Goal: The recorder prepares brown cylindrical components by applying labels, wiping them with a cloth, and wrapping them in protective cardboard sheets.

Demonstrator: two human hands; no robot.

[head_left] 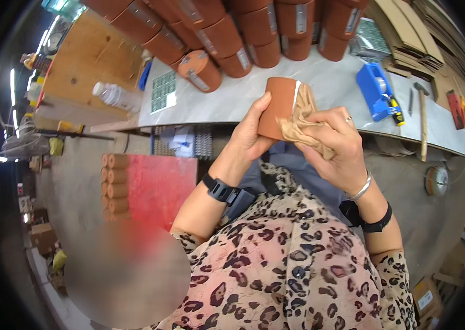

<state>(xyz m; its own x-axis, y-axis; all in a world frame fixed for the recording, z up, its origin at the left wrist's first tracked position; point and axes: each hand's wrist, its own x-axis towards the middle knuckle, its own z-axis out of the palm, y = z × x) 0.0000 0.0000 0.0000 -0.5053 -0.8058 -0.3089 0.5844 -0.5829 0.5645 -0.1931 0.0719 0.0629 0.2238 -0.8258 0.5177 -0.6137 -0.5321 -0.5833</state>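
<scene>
My left hand (pixel 250 130) is wrapped round a reddish-brown, terracotta-coloured cylinder (pixel 276 107), held tilted just off the table's front edge. A narrow white strip shows along the cylinder's right side. In my right hand (pixel 338 142) is a crumpled tan cloth (pixel 303 122), bunched between the fingers and pressed against that same side. The cloth covers part of the cylinder's right face, so what lies under it is hidden.
Stacked reddish-brown cylinders (pixel 216 37) with silvery strips line the back of the grey table (pixel 320 77). A blue tape dispenser (pixel 372 91), yellow-black cutter (pixel 396 111) and wooden stick (pixel 424 126) lie right. Left are a green label sheet (pixel 163 88) and bottle (pixel 116 95). A red board (pixel 161 184) sits lower left.
</scene>
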